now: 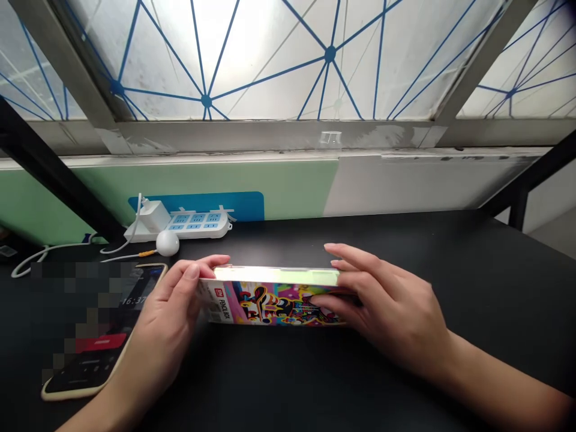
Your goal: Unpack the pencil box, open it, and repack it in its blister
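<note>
A pencil box [279,303] with a colourful cartoon print and the words "PENCIL BOX" is held between both hands above the black table. Its long pale yellow-green edge [274,275] faces up and catches the light. My left hand [173,312] grips the box's left end, thumb on the near side and fingers behind. At the right end, my right hand [396,306] pinches it, with the thumb across the printed face and some fingers raised over the far side. The box's underside is hidden.
A phone [96,354] in a pale case lies left of my left hand. Behind it are a white power strip [198,223] with a plugged-in adapter, a round white object [167,243] and cables. The black table [279,384] meets a wall below the window.
</note>
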Demonstrator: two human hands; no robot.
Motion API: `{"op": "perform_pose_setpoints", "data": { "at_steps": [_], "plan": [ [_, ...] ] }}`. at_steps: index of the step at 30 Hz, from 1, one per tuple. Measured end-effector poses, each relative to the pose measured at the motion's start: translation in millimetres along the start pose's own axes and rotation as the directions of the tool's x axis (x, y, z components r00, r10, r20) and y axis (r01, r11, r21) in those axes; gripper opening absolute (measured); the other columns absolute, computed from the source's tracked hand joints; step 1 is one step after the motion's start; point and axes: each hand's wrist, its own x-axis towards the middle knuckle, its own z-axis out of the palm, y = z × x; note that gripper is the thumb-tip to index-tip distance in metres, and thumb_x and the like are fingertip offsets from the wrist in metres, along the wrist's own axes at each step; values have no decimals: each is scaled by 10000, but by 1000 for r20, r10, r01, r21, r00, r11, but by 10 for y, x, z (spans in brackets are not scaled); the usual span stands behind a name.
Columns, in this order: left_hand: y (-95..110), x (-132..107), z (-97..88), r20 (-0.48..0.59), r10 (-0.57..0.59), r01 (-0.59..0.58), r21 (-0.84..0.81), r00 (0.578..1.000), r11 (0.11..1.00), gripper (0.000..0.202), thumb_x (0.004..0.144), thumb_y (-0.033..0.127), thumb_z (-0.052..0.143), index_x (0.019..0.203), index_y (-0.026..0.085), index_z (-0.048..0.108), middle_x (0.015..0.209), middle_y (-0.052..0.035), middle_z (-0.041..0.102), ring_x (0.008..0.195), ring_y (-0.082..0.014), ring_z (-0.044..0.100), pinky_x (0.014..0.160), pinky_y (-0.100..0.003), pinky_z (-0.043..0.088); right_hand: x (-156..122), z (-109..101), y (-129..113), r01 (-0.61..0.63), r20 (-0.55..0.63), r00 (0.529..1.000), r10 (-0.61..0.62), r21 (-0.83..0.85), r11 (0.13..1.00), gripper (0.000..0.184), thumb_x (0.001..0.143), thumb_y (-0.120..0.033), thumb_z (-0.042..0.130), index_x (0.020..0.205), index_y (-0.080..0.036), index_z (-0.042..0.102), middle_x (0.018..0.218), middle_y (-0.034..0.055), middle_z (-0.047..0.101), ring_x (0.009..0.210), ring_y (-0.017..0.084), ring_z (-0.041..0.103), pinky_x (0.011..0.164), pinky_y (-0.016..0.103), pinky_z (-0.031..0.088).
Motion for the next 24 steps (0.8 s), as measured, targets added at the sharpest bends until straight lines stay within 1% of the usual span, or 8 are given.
{"op": "perform_pose_setpoints", "data": {
  "at_steps": [5, 7, 10, 13, 16, 20, 22, 24],
  "plan": [
    [97, -30, -91, 48, 93, -97, 67, 994, 993, 330, 999, 443, 574, 744, 239, 627, 1044, -18, 734, 1001, -230, 654, 789, -277, 544, -18, -96, -231, 100, -44, 994, -103, -52, 994, 80, 957, -264, 670, 960, -211, 610, 1218, 144, 736, 928, 258, 749, 814, 393, 627],
    [132, -19, -170, 147, 105, -130, 168, 983, 977, 282, 967, 438, 613, 762, 251, 664, 1005, -25, 735, 967, -250, 667, 792, -308, 552, -27, -101, -326, 149, 1, 989, -149, -74, 986, 39, 962, -195, 620, 925, -192, 631, 1151, 157, 759, 965, 281, 736, 859, 435, 617],
    [171, -6, -267, 347, 105, -220, 311, 932, 925, 219, 954, 438, 622, 844, 281, 727, 1028, -46, 744, 1032, -302, 676, 851, -365, 571, -76, -48, -432, 202, 98, 977, -191, -119, 972, 195, 964, -132, 516, 851, -199, 660, 1158, 145, 765, 1005, 306, 722, 863, 479, 600],
    [161, -7, -281, 428, 131, -325, 419, 894, 848, 207, 978, 409, 579, 921, 304, 748, 1088, -56, 744, 1074, -317, 678, 890, -394, 578, -142, 70, -467, 259, 149, 960, -239, -139, 956, 240, 953, -120, 505, 802, -189, 678, 1117, 147, 770, 930, 294, 715, 775, 433, 582],
    [95, -2, -242, 507, 179, -470, 534, 843, 703, 183, 943, 366, 631, 1092, 335, 734, 1261, -62, 704, 1179, -331, 646, 973, -422, 556, -181, 185, -447, 321, 169, 940, -297, -133, 938, 211, 939, -101, 533, 819, -162, 696, 1046, 153, 765, 818, 261, 683, 705, 395, 543],
    [8, 26, -205, 662, 106, -614, 608, 742, 502, 584, 843, 399, 769, 1398, 364, 592, 1526, -91, 534, 1386, -385, 500, 1092, -519, 489, -178, 238, -393, 354, 196, 924, -327, -116, 928, 168, 939, -126, 559, 852, -166, 698, 1034, 137, 745, 788, 250, 632, 700, 392, 504],
    [-3, 37, -201, 696, 41, -630, 620, 716, 467, 660, 850, 412, 765, 1465, 370, 529, 1566, -104, 487, 1394, -385, 497, 1088, -530, 494, -164, 229, -375, 365, 220, 915, -338, -92, 927, 141, 933, -136, 575, 851, -174, 683, 1027, 124, 733, 771, 239, 609, 689, 387, 486],
    [3, 42, -202, 707, 8, -630, 624, 707, 462, 633, 886, 395, 724, 1480, 376, 506, 1563, -108, 484, 1375, -371, 522, 1066, -518, 518, -144, 210, -367, 352, 248, 908, -337, -19, 936, 128, 942, -206, 592, 837, -182, 661, 998, 113, 722, 766, 236, 597, 676, 385, 478]
  ]
}}
